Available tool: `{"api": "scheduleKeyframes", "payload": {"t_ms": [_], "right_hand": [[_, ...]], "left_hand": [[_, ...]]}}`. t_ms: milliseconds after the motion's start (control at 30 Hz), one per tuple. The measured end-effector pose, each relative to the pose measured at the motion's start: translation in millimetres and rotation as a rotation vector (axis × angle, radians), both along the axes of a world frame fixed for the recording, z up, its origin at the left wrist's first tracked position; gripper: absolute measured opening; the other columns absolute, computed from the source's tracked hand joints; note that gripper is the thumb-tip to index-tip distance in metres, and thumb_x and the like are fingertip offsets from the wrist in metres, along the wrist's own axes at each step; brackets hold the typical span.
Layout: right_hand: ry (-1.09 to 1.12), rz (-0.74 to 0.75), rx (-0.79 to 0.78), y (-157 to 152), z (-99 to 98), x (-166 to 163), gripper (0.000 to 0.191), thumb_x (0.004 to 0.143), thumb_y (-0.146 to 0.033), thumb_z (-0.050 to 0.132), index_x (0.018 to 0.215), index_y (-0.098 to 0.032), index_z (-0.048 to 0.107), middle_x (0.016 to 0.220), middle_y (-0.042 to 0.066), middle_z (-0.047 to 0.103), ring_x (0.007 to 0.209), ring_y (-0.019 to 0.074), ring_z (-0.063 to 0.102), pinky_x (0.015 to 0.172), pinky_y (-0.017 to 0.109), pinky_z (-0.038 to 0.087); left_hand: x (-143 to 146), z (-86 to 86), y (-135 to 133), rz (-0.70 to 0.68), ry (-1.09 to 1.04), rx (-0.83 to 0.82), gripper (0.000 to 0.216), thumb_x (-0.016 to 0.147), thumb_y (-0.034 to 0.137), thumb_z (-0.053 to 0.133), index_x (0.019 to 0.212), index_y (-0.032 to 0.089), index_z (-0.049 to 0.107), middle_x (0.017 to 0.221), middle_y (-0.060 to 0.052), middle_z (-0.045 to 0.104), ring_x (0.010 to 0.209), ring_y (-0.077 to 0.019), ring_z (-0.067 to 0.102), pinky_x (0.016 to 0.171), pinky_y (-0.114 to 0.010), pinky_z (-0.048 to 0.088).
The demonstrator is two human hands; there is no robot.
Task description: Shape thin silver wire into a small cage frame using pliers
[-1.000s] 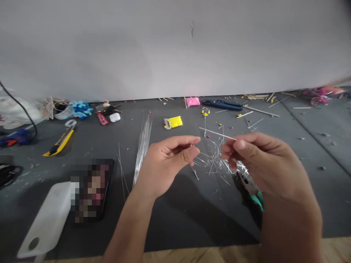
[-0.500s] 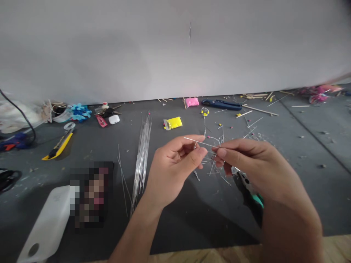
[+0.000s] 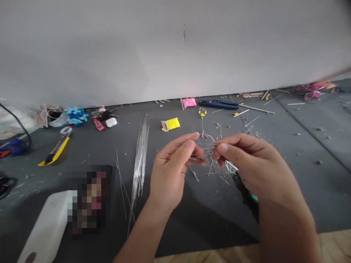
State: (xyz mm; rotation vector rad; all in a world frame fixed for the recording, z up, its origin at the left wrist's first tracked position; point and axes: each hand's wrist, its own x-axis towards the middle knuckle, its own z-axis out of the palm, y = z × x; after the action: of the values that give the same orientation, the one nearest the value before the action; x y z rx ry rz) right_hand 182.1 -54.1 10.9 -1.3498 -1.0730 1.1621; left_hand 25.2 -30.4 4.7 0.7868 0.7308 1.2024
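Head view: both hands meet above the middle of the dark grey table (image 3: 315, 138). The left hand (image 3: 171, 171) is closed in a pinch, thumb and forefinger tips clamped on one end of a thin wire (image 3: 206, 144). The right hand (image 3: 252, 168) pinches the other end the same way, its remaining fingers curled under. The thin wire runs roughly level between the two sets of fingertips, lifted clear of the table, with a small curved piece rising just behind it; how the wire is bent right at the fingertips is too fine to tell.

Under the hands lies a scatter of short wire offcuts (image 3: 219, 175). Just beneath the right wrist a pair of pliers (image 3: 255, 198) shows only a bit of its green grip. To the left of the left hand a bundle of long straight wires (image 3: 140, 153) lies on the table, pointing away from the person.

Farther back sit a yellow packet (image 3: 171, 124), a pink packet (image 3: 189, 102) and a dark blue tool (image 3: 218, 104) near the white wall (image 3: 175, 47). At far left lie a yellow utility knife (image 3: 55, 151), a white earbud case (image 3: 111, 122) and blue paper flowers (image 3: 76, 114). A white plastic piece (image 3: 46, 226) rests at the lower left corner, beside a blurred-out flat object (image 3: 89, 199).
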Motion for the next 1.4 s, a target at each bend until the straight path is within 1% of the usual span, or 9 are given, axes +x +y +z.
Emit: {"api": "scheduleKeyframes", "payload": {"t_ms": [100,233,333,500,800,1000,1133,1233,1400], "right_hand": [[0.089,-0.007,0.023,0,-1.6,-3,0.008,0.079,-0.037,0.072,0.078,-0.029,0.074,0.067,-0.005,0.067,0.060,0.0080,0.059,0.056,0.019,0.046],[0.148,0.017,0.030,1,-2.0,-6,0.006,0.081,-0.032,0.071,0.077,-0.029,0.073,0.070,-0.006,0.068,0.060,0.0060,0.059,0.057,0.016,0.048],[0.137,-0.013,0.052,2,-4.5,-8,0.008,0.082,-0.030,0.070,0.074,-0.028,0.073,0.070,-0.006,0.068,0.061,0.0063,0.059,0.058,0.017,0.048],[0.062,-0.062,0.067,2,-6.5,-12,0.002,0.079,-0.029,0.074,0.077,-0.029,0.074,0.067,-0.006,0.068,0.061,0.0072,0.057,0.055,0.018,0.047],[0.164,-0.037,0.046,2,-9.3,-13,0.007,0.080,-0.036,0.072,0.080,-0.029,0.074,0.075,-0.003,0.071,0.066,0.0092,0.060,0.062,0.022,0.049],[0.154,-0.062,0.055,2,-9.3,-16,0.007,0.079,-0.033,0.073,0.075,-0.027,0.073,0.070,-0.004,0.068,0.064,0.0086,0.058,0.060,0.021,0.048],[0.150,-0.079,0.051,3,-9.5,-15,0.007,0.079,-0.032,0.073,0.074,-0.027,0.072,0.067,-0.004,0.066,0.063,0.0094,0.058,0.058,0.022,0.047],[0.136,-0.093,0.047,3,-8.5,-14,0.007,0.078,-0.032,0.073,0.075,-0.026,0.072,0.067,-0.004,0.066,0.062,0.0099,0.058,0.057,0.022,0.047],[0.165,-0.080,0.033,3,-6.7,-16,0.007,0.078,-0.031,0.073,0.075,-0.025,0.072,0.069,-0.002,0.067,0.063,0.0112,0.059,0.060,0.025,0.048]], "left_hand": [[3,-1.2,-1,0.016,-0.032,-0.018,0.014,0.081,0.028,0.069,0.091,0.024,0.076,0.071,0.000,0.068,0.069,-0.0106,0.063,0.059,-0.021,0.058],[5,-3.8,-2,0.038,-0.007,-0.019,0.013,0.079,0.028,0.071,0.091,0.025,0.077,0.071,0.000,0.069,0.068,-0.0100,0.063,0.059,-0.020,0.058],[6,-5.9,-2,0.044,0.019,-0.019,0.014,0.077,0.028,0.073,0.091,0.026,0.077,0.072,0.001,0.070,0.069,-0.0092,0.064,0.060,-0.018,0.057],[7,-6.9,-2,0.090,0.040,-0.009,0.014,0.077,0.027,0.074,0.090,0.027,0.077,0.084,0.001,0.074,0.074,-0.0086,0.066,0.063,-0.016,0.055],[4,-3.0,0,0.045,-0.040,-0.092,0.012,0.077,0.025,0.073,0.088,0.025,0.077,0.078,0.000,0.074,0.066,-0.0090,0.066,0.056,-0.017,0.054],[6,-3.8,-1,0.030,-0.033,-0.064,0.012,0.078,0.026,0.073,0.089,0.025,0.076,0.078,0.001,0.074,0.065,-0.0079,0.066,0.056,-0.016,0.054],[7,-4.9,-2,0.043,-0.010,-0.025,0.014,0.081,0.033,0.069,0.091,0.026,0.076,0.080,0.001,0.073,0.067,-0.0086,0.065,0.058,-0.017,0.054],[6,-4.3,-3,0.036,-0.025,-0.030,0.017,0.084,0.035,0.066,0.091,0.024,0.076,0.080,-0.001,0.073,0.067,-0.0100,0.065,0.058,-0.019,0.054],[5,-2.3,-2,0.028,-0.025,-0.057,0.015,0.083,0.032,0.066,0.089,0.023,0.076,0.080,-0.002,0.073,0.067,-0.0119,0.065,0.057,-0.022,0.054]]}}
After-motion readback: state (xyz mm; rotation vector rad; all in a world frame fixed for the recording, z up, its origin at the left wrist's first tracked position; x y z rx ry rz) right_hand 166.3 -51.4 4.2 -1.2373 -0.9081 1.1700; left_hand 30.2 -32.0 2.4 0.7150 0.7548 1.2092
